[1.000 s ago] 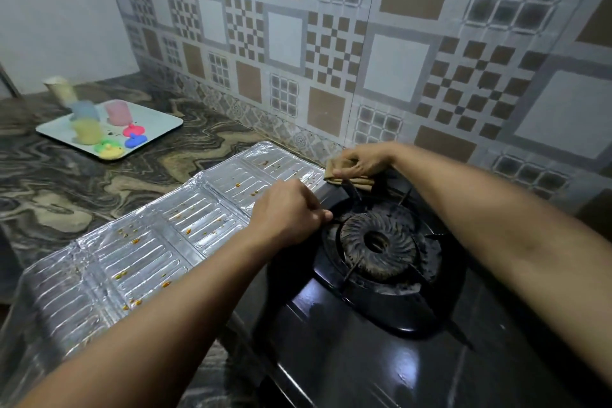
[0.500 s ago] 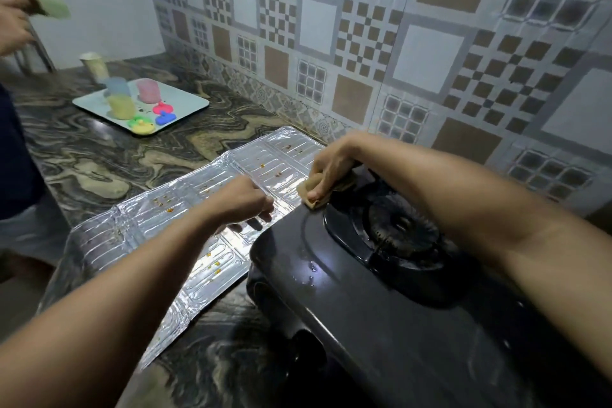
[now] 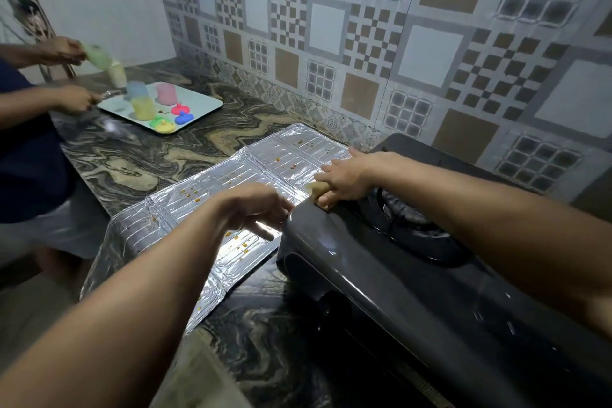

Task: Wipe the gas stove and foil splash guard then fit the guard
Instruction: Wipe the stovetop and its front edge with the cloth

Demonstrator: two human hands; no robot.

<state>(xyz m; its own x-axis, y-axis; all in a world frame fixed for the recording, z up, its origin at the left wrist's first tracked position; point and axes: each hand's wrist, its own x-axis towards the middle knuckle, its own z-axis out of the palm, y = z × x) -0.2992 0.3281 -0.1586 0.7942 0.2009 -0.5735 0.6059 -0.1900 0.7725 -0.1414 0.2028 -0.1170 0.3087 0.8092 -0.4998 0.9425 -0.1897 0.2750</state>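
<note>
Gas stove (image 3: pixel 414 281) sits at the right end of the marbled worktop (image 3: pixel 139 156), black and glossy, with the burner (image 3: pixel 405 210) just behind the right arm. The foil splash guard (image 3: pixel 205 209) lies flat on the worktop right beside it, its near edge tucked against the stove's left side, with little orange-brown spatters all over it. The right hand (image 3: pixel 344 177) grips a small tan cloth (image 3: pixel 317 189) and presses it at the stove's back-left corner, where stove and foil meet. The left hand (image 3: pixel 255 207) hovers over the foil just next to the stove edge, fingers loosely curled, nothing in it. Further left, a white tray (image 3: pixel 198 106) holds coloured cups (image 3: pixel 143 107), and a second person (image 3: pixel 29 156) stands there holding a pale green bottle (image 3: pixel 96 56). Patterned tiles (image 3: pixel 381 26) cover the wall behind.
</note>
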